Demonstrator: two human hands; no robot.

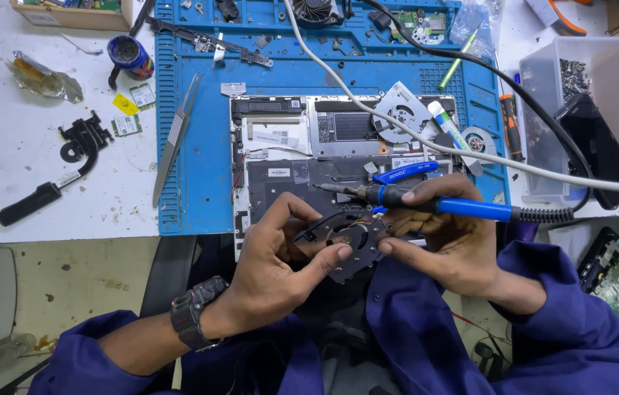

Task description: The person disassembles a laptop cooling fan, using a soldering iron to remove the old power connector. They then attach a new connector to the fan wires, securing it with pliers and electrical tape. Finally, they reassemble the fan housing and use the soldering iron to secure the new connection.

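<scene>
My left hand (276,260) and my right hand (437,238) together hold a small black laptop cooling fan (346,245) over my lap, fingertips pinching its edges. A blue-handled soldering iron (441,205) also lies across the fingers of my right hand, its tip pointing left over the opened laptop chassis (287,146). The chassis lies on a blue work mat (200,183) in front of me. A black watch sits on my left wrist.
Long tweezers (174,139) lie on the mat's left side. A black heat pipe part (68,164) and small chips rest on the white table. Another fan (401,110), a white tube (447,124), a screwdriver (508,124) and a clear bin (580,110) sit to the right. A white cable (426,143) crosses the mat.
</scene>
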